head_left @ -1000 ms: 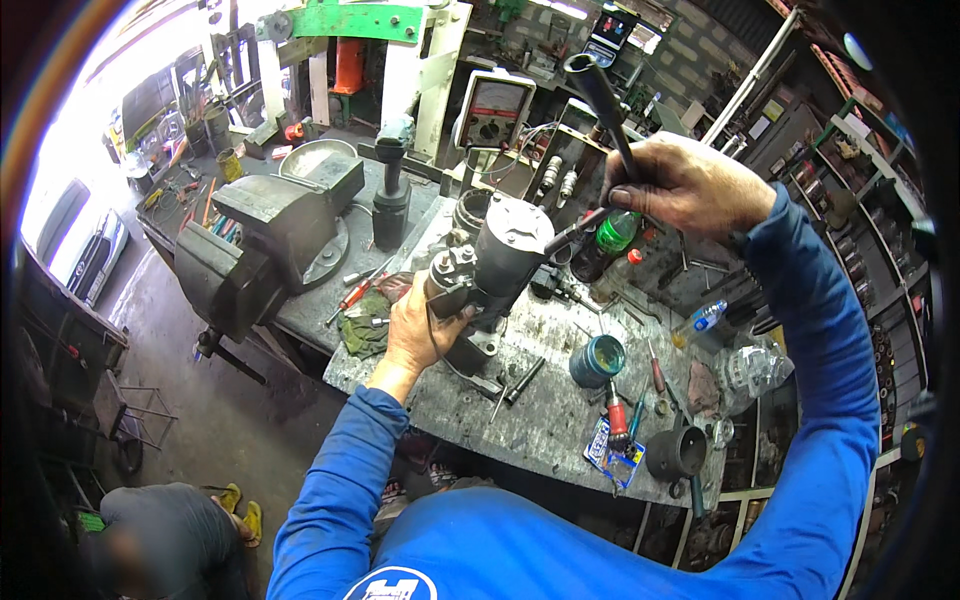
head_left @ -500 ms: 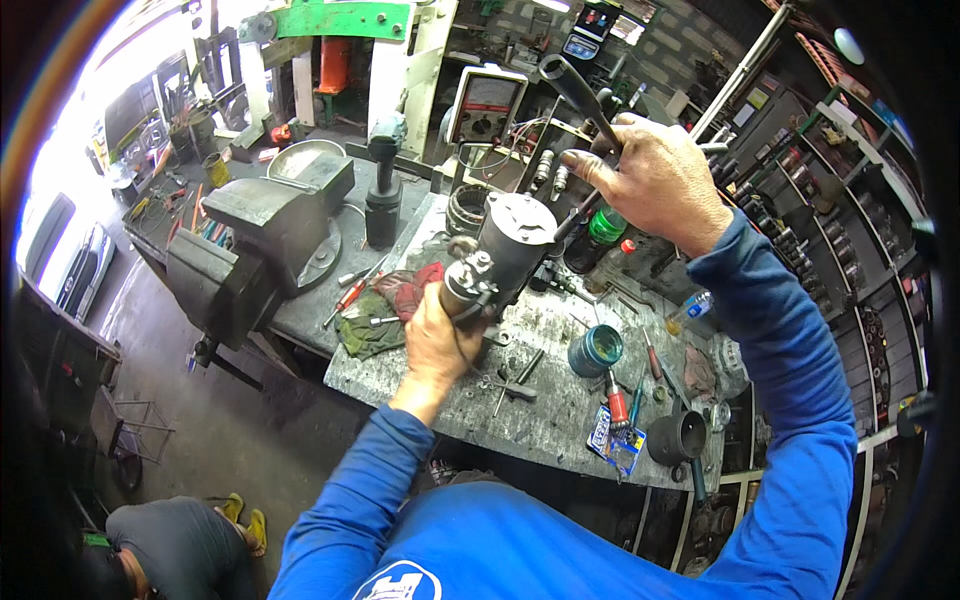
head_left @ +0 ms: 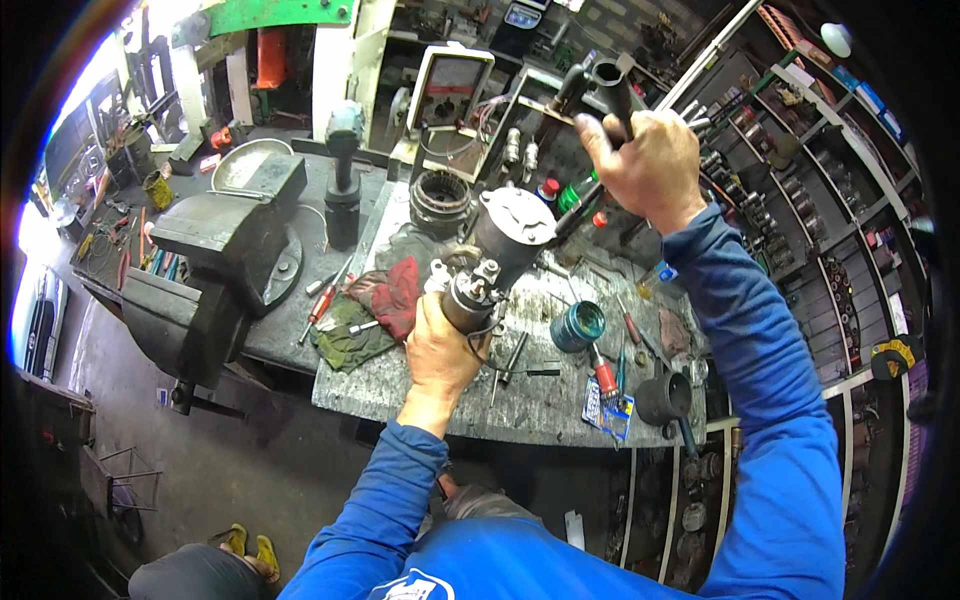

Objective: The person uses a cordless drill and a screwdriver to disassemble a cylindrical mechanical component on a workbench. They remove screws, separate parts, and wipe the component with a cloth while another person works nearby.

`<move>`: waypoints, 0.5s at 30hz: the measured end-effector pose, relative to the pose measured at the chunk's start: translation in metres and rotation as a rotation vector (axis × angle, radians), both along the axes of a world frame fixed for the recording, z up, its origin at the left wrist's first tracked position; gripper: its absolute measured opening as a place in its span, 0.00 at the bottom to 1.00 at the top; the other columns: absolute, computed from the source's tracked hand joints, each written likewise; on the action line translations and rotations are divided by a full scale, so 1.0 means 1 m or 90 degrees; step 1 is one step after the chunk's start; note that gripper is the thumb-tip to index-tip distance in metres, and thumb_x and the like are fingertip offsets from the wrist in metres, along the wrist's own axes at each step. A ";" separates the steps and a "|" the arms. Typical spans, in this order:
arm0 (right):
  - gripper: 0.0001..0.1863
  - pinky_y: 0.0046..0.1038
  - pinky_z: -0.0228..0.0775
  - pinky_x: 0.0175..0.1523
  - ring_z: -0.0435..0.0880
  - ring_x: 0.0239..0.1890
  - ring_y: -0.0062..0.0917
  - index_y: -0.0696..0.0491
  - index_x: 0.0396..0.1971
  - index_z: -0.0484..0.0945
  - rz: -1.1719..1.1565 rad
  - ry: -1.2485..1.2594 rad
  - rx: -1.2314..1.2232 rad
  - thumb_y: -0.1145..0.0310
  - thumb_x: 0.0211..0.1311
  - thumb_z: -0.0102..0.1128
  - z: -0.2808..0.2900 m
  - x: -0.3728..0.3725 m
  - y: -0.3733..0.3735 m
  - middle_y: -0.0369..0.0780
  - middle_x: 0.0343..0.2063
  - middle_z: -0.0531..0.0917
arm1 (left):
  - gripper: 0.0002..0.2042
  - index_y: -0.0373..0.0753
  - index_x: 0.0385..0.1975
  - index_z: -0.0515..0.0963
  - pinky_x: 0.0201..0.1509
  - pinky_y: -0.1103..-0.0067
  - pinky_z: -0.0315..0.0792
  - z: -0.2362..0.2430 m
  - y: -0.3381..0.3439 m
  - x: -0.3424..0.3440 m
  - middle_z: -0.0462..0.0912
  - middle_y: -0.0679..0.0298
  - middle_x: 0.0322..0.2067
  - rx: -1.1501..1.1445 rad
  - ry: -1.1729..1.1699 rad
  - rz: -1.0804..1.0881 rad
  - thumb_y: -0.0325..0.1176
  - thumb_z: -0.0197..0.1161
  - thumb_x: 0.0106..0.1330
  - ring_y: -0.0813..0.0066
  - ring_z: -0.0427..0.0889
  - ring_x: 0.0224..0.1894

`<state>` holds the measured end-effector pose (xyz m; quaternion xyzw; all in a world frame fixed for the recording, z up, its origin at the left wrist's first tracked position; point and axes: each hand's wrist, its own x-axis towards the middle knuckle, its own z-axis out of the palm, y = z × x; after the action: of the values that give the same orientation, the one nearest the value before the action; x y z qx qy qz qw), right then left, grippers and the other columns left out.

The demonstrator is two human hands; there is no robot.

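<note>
A starter motor with a dark cylindrical body and a pale round end cap [head_left: 517, 216] is on the workbench. My left hand [head_left: 440, 350] wraps round its smaller side cylinder [head_left: 470, 300], whose metal terminals face up. Higher and to the right, my right hand [head_left: 650, 165] is closed round a black tube [head_left: 610, 92] with a hollow upper end. Below that fist, a dark bar [head_left: 580, 212] slants down toward the motor's far side; where it meets the motor I cannot make out. A red rag [head_left: 388, 298] and a green rag [head_left: 350, 335] lie left of my left hand.
A large bench vise [head_left: 215, 250] stands at the left, with a cordless tool [head_left: 343, 180] behind it. A ring-shaped housing [head_left: 440, 200] is beyond the motor. Nearer right are a blue-green can [head_left: 578, 327], a red-handled brush [head_left: 603, 375] and a dark cup [head_left: 663, 398]. Another person [head_left: 195, 572] is low at left.
The black tube in my right hand has swung from leaning left to nearly upright, its hollow end turning toward me. My left hand keeps its hold. The whole view has shifted somewhat.
</note>
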<state>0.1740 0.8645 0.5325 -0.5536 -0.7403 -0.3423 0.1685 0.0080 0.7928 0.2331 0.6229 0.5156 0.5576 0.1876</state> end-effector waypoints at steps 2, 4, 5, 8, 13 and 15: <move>0.21 0.40 0.80 0.37 0.87 0.23 0.42 0.50 0.21 0.88 -0.024 0.037 0.008 0.49 0.64 0.68 -0.002 -0.005 0.000 0.44 0.19 0.86 | 0.35 0.35 0.57 0.68 0.43 0.54 0.82 -0.001 0.000 0.000 0.80 0.47 0.44 -0.079 0.016 -0.013 0.38 0.81 0.53 0.37 0.86 0.42; 0.16 0.42 0.83 0.41 0.89 0.27 0.43 0.49 0.25 0.91 -0.079 0.036 0.030 0.52 0.62 0.66 -0.002 -0.009 -0.002 0.44 0.22 0.88 | 0.35 0.35 0.57 0.67 0.44 0.55 0.81 -0.001 0.002 0.000 0.80 0.47 0.43 -0.050 -0.012 -0.027 0.37 0.81 0.53 0.37 0.85 0.43; 0.16 0.42 0.83 0.41 0.90 0.28 0.43 0.48 0.26 0.91 -0.097 0.038 0.004 0.52 0.63 0.65 0.000 -0.009 -0.004 0.44 0.23 0.88 | 0.35 0.35 0.56 0.67 0.44 0.56 0.81 -0.001 0.002 0.001 0.79 0.48 0.43 -0.005 -0.011 -0.010 0.36 0.81 0.53 0.37 0.85 0.43; 0.17 0.43 0.83 0.41 0.90 0.30 0.43 0.49 0.29 0.91 -0.106 -0.011 -0.070 0.51 0.65 0.63 0.007 -0.009 -0.006 0.46 0.25 0.89 | 0.36 0.35 0.58 0.67 0.44 0.56 0.81 -0.004 0.000 0.001 0.79 0.48 0.45 -0.030 -0.013 -0.022 0.37 0.81 0.52 0.37 0.85 0.43; 0.17 0.42 0.83 0.42 0.91 0.32 0.42 0.50 0.27 0.90 -0.120 0.037 0.046 0.53 0.61 0.63 -0.001 -0.013 0.001 0.45 0.26 0.89 | 0.36 0.35 0.59 0.66 0.46 0.55 0.82 -0.011 -0.001 0.008 0.79 0.47 0.46 0.009 -0.018 -0.001 0.38 0.81 0.54 0.37 0.85 0.44; 0.18 0.42 0.84 0.44 0.91 0.33 0.44 0.52 0.30 0.90 -0.136 0.036 0.042 0.52 0.63 0.63 -0.002 -0.012 -0.001 0.45 0.28 0.90 | 0.38 0.35 0.61 0.66 0.47 0.55 0.82 -0.011 -0.001 0.009 0.80 0.46 0.48 -0.035 0.003 -0.004 0.39 0.81 0.54 0.37 0.85 0.45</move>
<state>0.1616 0.8635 0.5304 -0.6329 -0.6605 -0.3664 0.1698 0.0170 0.7920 0.2224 0.6204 0.5294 0.5411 0.2050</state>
